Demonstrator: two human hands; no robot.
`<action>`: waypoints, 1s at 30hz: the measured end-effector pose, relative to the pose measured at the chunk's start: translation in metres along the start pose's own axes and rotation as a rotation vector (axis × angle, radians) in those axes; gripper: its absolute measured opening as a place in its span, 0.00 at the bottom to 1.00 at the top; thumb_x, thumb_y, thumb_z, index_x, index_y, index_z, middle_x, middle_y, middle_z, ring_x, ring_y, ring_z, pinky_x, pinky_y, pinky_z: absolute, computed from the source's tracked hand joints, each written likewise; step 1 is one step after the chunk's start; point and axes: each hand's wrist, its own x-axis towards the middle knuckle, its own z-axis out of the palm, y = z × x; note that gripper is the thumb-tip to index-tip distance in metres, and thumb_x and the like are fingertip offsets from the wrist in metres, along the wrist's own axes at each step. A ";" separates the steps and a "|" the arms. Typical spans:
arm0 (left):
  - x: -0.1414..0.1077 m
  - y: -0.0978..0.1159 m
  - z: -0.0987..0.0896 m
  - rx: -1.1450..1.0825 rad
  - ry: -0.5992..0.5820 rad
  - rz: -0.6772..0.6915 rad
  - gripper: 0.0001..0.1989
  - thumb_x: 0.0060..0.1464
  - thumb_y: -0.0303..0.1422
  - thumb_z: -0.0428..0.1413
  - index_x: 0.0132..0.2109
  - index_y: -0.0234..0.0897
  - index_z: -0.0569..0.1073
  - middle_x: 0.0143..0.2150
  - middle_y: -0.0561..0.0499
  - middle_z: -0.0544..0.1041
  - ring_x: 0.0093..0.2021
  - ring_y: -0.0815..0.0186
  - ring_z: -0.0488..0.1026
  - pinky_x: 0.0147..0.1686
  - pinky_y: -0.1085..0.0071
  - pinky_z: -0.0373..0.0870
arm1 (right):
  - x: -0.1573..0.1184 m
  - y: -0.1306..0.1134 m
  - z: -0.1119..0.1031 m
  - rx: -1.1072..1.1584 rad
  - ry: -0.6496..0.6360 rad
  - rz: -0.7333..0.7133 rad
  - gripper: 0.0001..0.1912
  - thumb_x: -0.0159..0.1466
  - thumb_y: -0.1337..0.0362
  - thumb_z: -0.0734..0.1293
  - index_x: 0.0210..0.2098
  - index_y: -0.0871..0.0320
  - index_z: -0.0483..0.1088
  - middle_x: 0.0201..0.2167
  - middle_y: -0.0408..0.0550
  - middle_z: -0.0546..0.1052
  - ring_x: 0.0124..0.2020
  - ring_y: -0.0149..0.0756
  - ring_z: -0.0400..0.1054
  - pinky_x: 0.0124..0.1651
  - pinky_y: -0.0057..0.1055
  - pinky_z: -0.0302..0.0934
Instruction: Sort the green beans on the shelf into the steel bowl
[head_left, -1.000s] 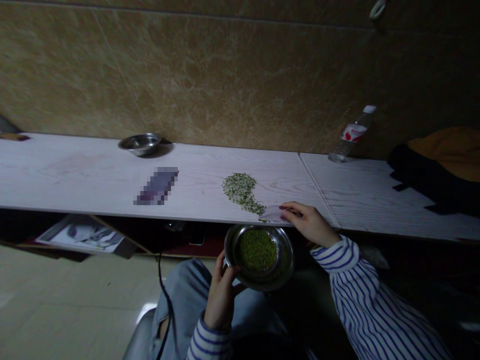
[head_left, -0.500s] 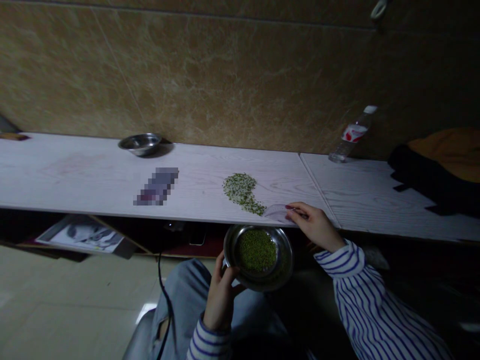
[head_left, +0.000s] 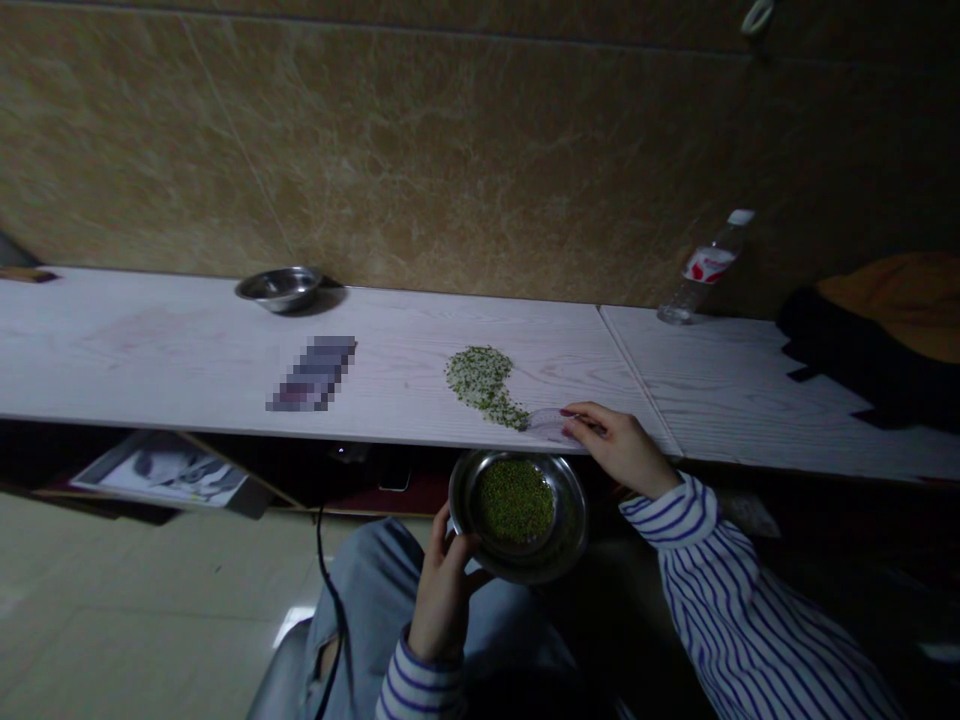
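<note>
My left hand (head_left: 444, 585) grips the near-left rim of a steel bowl (head_left: 574, 515), with the thumb over the edge. Small green beans (head_left: 516, 502), which look like mung beans, lie in its bottom. The bowl is held just below the table's front edge, above my lap. Between its thumb and fingers, my right hand (head_left: 622, 445) pinches a thin, clear plastic piece (head_left: 544, 424) with a curved edge. That piece rests low over the tabletop, its left end at the tail of a spread pile of green beans mixed with white grains (head_left: 480, 378).
On the white table (head_left: 405, 330) stand a second steel bowl (head_left: 279, 290) and a plastic bottle (head_left: 697, 268) near the wall. A blurred-out flat object (head_left: 313, 374) lies left of the pile. Dark and orange cloth (head_left: 892, 315) is at right. A cable (head_left: 330, 600) hangs by my knee.
My right hand has shifted slightly left with the clear plastic piece, closer to the pile's tail. My left hand and the bowl have hardly moved.
</note>
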 end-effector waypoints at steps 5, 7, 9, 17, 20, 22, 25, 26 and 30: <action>-0.002 0.000 0.002 -0.008 0.025 0.010 0.28 0.46 0.34 0.55 0.57 0.46 0.62 0.51 0.46 0.69 0.44 0.62 0.68 0.36 0.65 0.70 | 0.008 -0.003 0.003 -0.006 -0.043 -0.064 0.11 0.61 0.59 0.63 0.42 0.53 0.72 0.37 0.45 0.78 0.38 0.35 0.72 0.41 0.31 0.65; -0.003 0.001 0.004 0.005 0.038 0.014 0.28 0.45 0.34 0.55 0.56 0.46 0.63 0.51 0.46 0.70 0.43 0.62 0.68 0.34 0.66 0.69 | 0.013 -0.003 0.005 0.002 -0.052 -0.074 0.11 0.61 0.60 0.62 0.42 0.54 0.72 0.37 0.45 0.78 0.37 0.35 0.72 0.40 0.31 0.65; -0.003 0.002 0.006 0.004 0.066 0.010 0.29 0.44 0.34 0.55 0.56 0.45 0.64 0.50 0.46 0.70 0.42 0.62 0.69 0.33 0.67 0.69 | 0.019 -0.002 0.007 0.003 -0.052 -0.078 0.11 0.62 0.60 0.62 0.42 0.54 0.72 0.37 0.45 0.78 0.36 0.34 0.72 0.40 0.31 0.64; 0.002 0.001 0.004 0.003 0.050 -0.023 0.30 0.46 0.34 0.55 0.58 0.46 0.61 0.50 0.46 0.70 0.44 0.62 0.70 0.36 0.66 0.70 | 0.040 0.000 0.014 0.008 -0.049 -0.104 0.11 0.61 0.63 0.62 0.42 0.55 0.72 0.37 0.45 0.78 0.36 0.34 0.71 0.39 0.30 0.63; 0.004 -0.002 0.001 0.010 0.042 -0.022 0.29 0.47 0.35 0.55 0.58 0.46 0.61 0.52 0.46 0.70 0.45 0.62 0.69 0.37 0.66 0.70 | 0.046 0.000 0.015 0.001 -0.049 -0.115 0.11 0.61 0.63 0.62 0.42 0.54 0.72 0.37 0.45 0.78 0.37 0.34 0.71 0.41 0.31 0.63; 0.004 -0.002 0.000 0.013 0.044 -0.013 0.29 0.48 0.37 0.55 0.58 0.47 0.61 0.53 0.46 0.69 0.46 0.61 0.69 0.37 0.66 0.70 | 0.048 0.001 0.016 0.003 -0.049 -0.125 0.11 0.61 0.63 0.62 0.41 0.54 0.73 0.38 0.45 0.78 0.38 0.35 0.71 0.41 0.32 0.64; 0.004 -0.003 -0.001 0.006 0.029 -0.006 0.29 0.48 0.37 0.55 0.58 0.47 0.61 0.53 0.47 0.69 0.48 0.61 0.68 0.38 0.66 0.70 | 0.048 0.002 0.015 0.028 -0.041 -0.131 0.11 0.61 0.62 0.62 0.41 0.54 0.73 0.38 0.45 0.78 0.38 0.35 0.72 0.42 0.32 0.64; 0.004 -0.003 -0.001 0.003 0.025 -0.009 0.28 0.48 0.37 0.55 0.58 0.47 0.61 0.53 0.47 0.69 0.47 0.61 0.68 0.38 0.66 0.70 | 0.047 0.003 0.014 0.043 -0.034 -0.125 0.11 0.61 0.61 0.62 0.41 0.54 0.73 0.38 0.45 0.78 0.38 0.35 0.72 0.41 0.32 0.65; 0.003 -0.003 -0.002 -0.004 0.029 -0.012 0.28 0.48 0.36 0.55 0.58 0.47 0.61 0.50 0.48 0.70 0.45 0.62 0.69 0.37 0.66 0.69 | 0.043 0.010 0.010 0.102 0.043 -0.085 0.12 0.61 0.59 0.63 0.42 0.55 0.72 0.35 0.46 0.78 0.36 0.36 0.73 0.40 0.33 0.66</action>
